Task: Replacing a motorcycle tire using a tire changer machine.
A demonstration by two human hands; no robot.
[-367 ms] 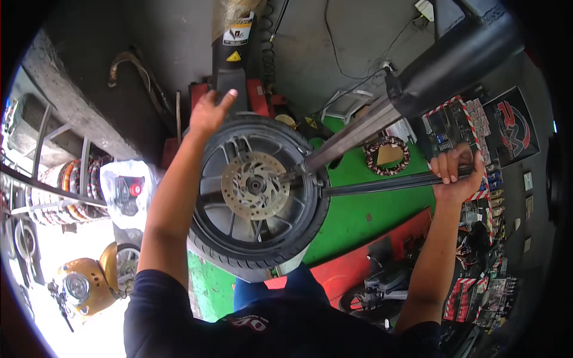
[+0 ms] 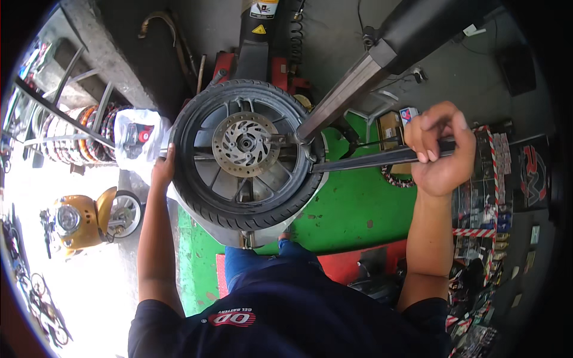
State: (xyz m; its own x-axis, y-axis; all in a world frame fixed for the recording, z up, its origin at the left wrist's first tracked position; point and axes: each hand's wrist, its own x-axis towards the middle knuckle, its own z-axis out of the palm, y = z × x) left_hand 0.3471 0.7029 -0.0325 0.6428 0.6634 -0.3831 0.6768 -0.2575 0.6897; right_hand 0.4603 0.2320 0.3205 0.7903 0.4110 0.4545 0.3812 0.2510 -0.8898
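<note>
A black tyre (image 2: 190, 190) on a dark spoked wheel lies flat in front of me. A perforated brake disc (image 2: 224, 156) surrounds its hub. My right hand (image 2: 440, 152) curls its fingers round the outer end of a long flat tyre lever (image 2: 370, 161), whose other end meets the tyre's right edge. At the tyre's left edge is my left hand (image 2: 161, 172), thumb pointing away from me; most of its fingers are hidden. From the upper right, a metal post (image 2: 346, 95) comes down to the rim, with its head (image 2: 303, 137) just inside the tyre.
Beneath the wheel a grey machine table (image 2: 209, 234) shows. A dark column (image 2: 253, 59) stands behind it. On the left are a clear plastic bag (image 2: 132, 128), racked tyres (image 2: 62, 140) and a yellow scooter (image 2: 77, 221). Display cases (image 2: 471, 206) stand right of the green floor (image 2: 352, 209).
My left hand has come back from beyond the tyre to its left edge. My right hand, still on the tyre lever, appears higher and larger. The whole view has shifted.
</note>
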